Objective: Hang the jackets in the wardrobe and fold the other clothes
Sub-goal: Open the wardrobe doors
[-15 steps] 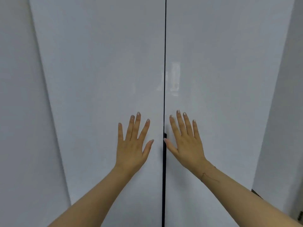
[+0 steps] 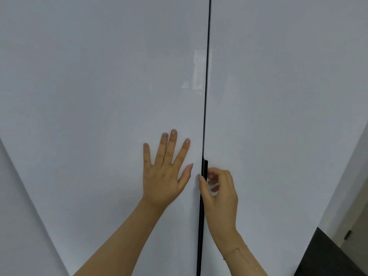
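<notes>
Two glossy white wardrobe doors fill the view, the left door (image 2: 103,96) and the right door (image 2: 278,96), meeting at a thin dark seam. A black strip handle (image 2: 201,226) runs down the seam's lower part. My left hand (image 2: 165,172) lies flat on the left door with fingers spread, just left of the seam. My right hand (image 2: 220,194) is at the handle, fingers curled toward the right door's edge and thumb across the black strip. No clothes are in view.
A white side panel or wall (image 2: 18,216) stands at the far left. At the bottom right corner a dark piece of furniture (image 2: 334,259) shows beside a pale wall.
My right hand has gone from lying flat on the right door to curling its fingers at the black handle. The left hand stays flat. The view has shifted slightly leftward.
</notes>
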The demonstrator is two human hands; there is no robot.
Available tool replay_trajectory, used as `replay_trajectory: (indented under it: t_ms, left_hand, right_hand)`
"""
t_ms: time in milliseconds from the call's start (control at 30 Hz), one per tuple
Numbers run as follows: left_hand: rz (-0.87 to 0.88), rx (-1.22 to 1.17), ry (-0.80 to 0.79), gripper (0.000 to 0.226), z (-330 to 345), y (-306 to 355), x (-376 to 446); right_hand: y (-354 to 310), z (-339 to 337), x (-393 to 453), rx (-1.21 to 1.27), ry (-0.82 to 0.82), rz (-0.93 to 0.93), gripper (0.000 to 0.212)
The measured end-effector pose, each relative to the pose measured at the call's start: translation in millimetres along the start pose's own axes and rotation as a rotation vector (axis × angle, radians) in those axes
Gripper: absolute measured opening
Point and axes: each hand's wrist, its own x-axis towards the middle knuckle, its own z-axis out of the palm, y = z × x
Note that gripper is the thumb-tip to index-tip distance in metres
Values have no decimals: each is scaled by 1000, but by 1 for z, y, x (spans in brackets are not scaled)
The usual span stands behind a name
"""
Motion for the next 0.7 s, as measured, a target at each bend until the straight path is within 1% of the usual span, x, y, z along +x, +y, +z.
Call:
replay_trajectory:
  t_ms: [33, 100, 233, 300, 367, 500, 600, 700]
  left_hand:
    - [-9, -26, -10, 62, -3, 0, 0]
    - [-33, -94, -67, 60, -11, 1, 3]
    - [-58, -344, -205, 61, -39, 0, 2]
    - [-101, -498, -238, 57, -56, 0, -9]
    - [-170, -601, -274, 53, -73, 2, -26]
    - [-224, -611, -388, 52, -98, 11, -56]
    - [-236, -622, -478, 54, -115, 27, -68]
    - [-206, -574, -516, 55, -132, 52, -73]
  right_hand:
    - [-4, 2, -2, 50, -15, 79, 13]
    - [-8, 3, -3, 62, -5, 147, 12]
    - [-17, -5, -3, 4, -35, 159, 17]
    - [-21, -12, -6, -48, -62, 147, 14]
    - [-26, -22, -12, -87, -78, 138, 9]
    - [-39, -48, -31, -150, -83, 132, 3]
    - [-53, -76, -52, -162, -58, 129, 9]
    - [-67, -111, -71, -163, -74, 130, 16]
